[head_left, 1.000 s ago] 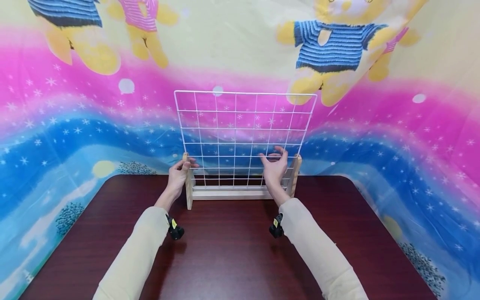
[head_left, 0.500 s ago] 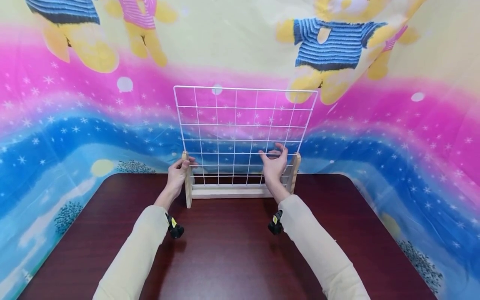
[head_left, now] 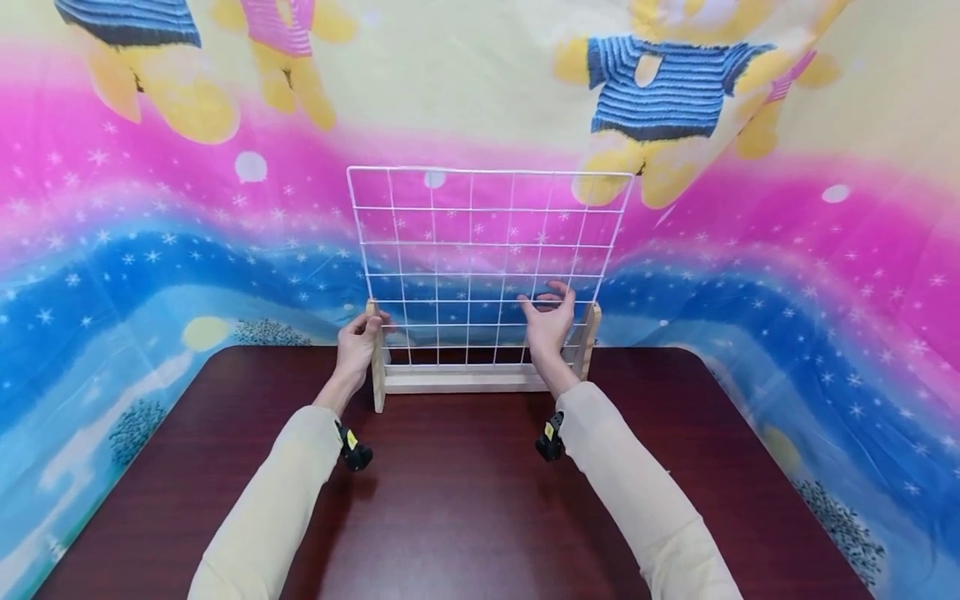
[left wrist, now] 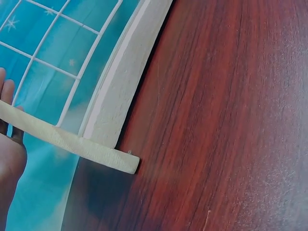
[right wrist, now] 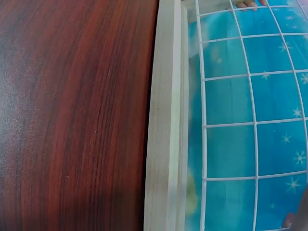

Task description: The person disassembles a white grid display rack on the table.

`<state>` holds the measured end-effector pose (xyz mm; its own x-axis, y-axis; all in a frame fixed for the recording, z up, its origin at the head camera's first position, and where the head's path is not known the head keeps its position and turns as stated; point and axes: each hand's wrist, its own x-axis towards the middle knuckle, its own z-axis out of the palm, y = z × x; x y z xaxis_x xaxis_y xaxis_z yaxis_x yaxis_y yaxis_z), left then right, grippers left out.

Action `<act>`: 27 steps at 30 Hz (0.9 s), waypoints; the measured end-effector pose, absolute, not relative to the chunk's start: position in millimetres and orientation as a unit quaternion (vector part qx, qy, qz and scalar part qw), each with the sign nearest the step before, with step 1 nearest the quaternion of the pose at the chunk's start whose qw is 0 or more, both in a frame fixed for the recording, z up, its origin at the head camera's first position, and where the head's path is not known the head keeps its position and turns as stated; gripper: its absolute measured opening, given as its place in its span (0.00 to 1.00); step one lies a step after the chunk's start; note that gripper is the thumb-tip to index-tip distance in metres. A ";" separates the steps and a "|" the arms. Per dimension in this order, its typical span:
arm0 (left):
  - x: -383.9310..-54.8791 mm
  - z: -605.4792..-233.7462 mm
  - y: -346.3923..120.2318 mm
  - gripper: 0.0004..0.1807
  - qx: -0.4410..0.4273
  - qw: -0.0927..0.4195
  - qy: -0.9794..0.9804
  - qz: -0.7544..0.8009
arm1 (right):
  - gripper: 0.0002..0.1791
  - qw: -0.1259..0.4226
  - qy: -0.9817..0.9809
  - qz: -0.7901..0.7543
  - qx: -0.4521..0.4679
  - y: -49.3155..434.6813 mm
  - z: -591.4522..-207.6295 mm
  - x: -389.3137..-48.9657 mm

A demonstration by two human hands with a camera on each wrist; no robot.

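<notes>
The white wire grid [head_left: 471, 244], standing in its wooden stand [head_left: 465, 383] on the surface [head_left: 450, 483], could twist askew if the left hand [head_left: 357, 340], gripping the left post [head_left: 378, 375], and right hand [head_left: 548, 329] (its grip I cannot tell) pull unevenly.

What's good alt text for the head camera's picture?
A person's left hand holds the left post of a wooden stand bearing an upright white wire grid; the right hand is at the grid. A dark red table is beneath, bear-print cloth behind.
</notes>
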<state>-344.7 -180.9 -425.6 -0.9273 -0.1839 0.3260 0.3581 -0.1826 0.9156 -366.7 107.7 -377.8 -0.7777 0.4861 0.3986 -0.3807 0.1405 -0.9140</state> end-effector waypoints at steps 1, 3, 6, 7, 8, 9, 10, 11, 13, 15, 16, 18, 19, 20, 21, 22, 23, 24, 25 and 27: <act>-344.9 -426.4 -181.3 0.21 -0.071 0.180 -0.614 -0.765 | 0.28 0.330 -0.680 0.654 -0.037 107.4 -378.5 -367.5; -345.2 -427.7 -182.2 0.21 -0.071 0.182 -0.615 -0.764 | 0.28 0.328 -0.682 0.652 -0.037 106.8 -380.2 -369.5; -347.5 -429.0 -183.3 0.22 -0.076 0.178 -0.620 -0.760 | 0.28 0.329 -0.681 0.653 -0.037 106.0 -381.3 -371.8; -349.1 -429.4 -183.7 0.23 -0.078 0.176 -0.621 -0.760 | 0.28 0.331 -0.681 0.652 -0.038 105.9 -381.3 -372.7; -351.2 -429.9 -184.1 0.23 -0.079 0.173 -0.623 -0.759 | 0.27 0.334 -0.680 0.652 -0.039 105.9 -381.1 -373.6; -353.8 -430.9 -184.7 0.23 -0.080 0.168 -0.623 -0.760 | 0.27 0.337 -0.679 0.651 -0.040 105.8 -380.6 -374.4; -356.6 -432.1 -185.4 0.23 -0.078 0.164 -0.623 -0.761 | 0.27 0.339 -0.680 0.649 -0.041 105.8 -380.3 -375.6; -359.5 -433.6 -186.1 0.22 -0.076 0.160 -0.623 -0.762 | 0.27 0.341 -0.680 0.647 -0.042 105.7 -380.0 -376.7; -365.3 -437.3 -187.3 0.22 -0.071 0.155 -0.621 -0.765 | 0.27 0.343 -0.683 0.644 -0.043 105.8 -379.6 -378.6; -369.7 -440.9 -188.0 0.20 -0.069 0.154 -0.619 -0.767 | 0.27 0.343 -0.683 0.643 -0.043 106.3 -379.1 -379.6; -371.3 -442.4 -188.2 0.20 -0.069 0.156 -0.617 -0.768 | 0.27 0.342 -0.683 0.644 -0.042 106.3 -378.9 -379.9; -373.3 -444.6 -188.1 0.20 -0.072 0.162 -0.615 -0.768 | 0.27 0.340 -0.682 0.646 -0.039 106.4 -378.5 -380.1; -373.9 -445.4 -187.9 0.20 -0.074 0.165 -0.616 -0.766 | 0.27 0.341 -0.681 0.647 -0.038 106.4 -378.1 -380.1; -374.1 -446.0 -187.5 0.20 -0.075 0.167 -0.616 -0.766 | 0.27 0.343 -0.679 0.649 -0.036 106.3 -377.6 -379.9; -374.0 -446.3 -187.1 0.21 -0.076 0.168 -0.615 -0.766 | 0.27 0.344 -0.678 0.649 -0.037 106.2 -377.1 -379.6; -373.9 -446.6 -186.7 0.21 -0.078 0.170 -0.616 -0.765 | 0.27 0.344 -0.677 0.649 -0.038 105.9 -376.7 -379.3; -373.7 -446.9 -186.4 0.21 -0.079 0.172 -0.618 -0.763 | 0.27 0.345 -0.676 0.650 -0.039 105.9 -376.6 -379.4; -373.5 -447.0 -185.9 0.22 -0.081 0.174 -0.618 -0.762 | 0.26 0.346 -0.675 0.650 -0.041 105.6 -376.2 -379.3; -373.3 -447.1 -185.8 0.22 -0.083 0.175 -0.618 -0.762 | 0.26 0.345 -0.675 0.651 -0.042 105.5 -375.9 -379.3; -373.2 -447.1 -185.9 0.22 -0.085 0.175 -0.620 -0.760 | 0.26 0.345 -0.675 0.651 -0.043 105.1 -374.8 -379.3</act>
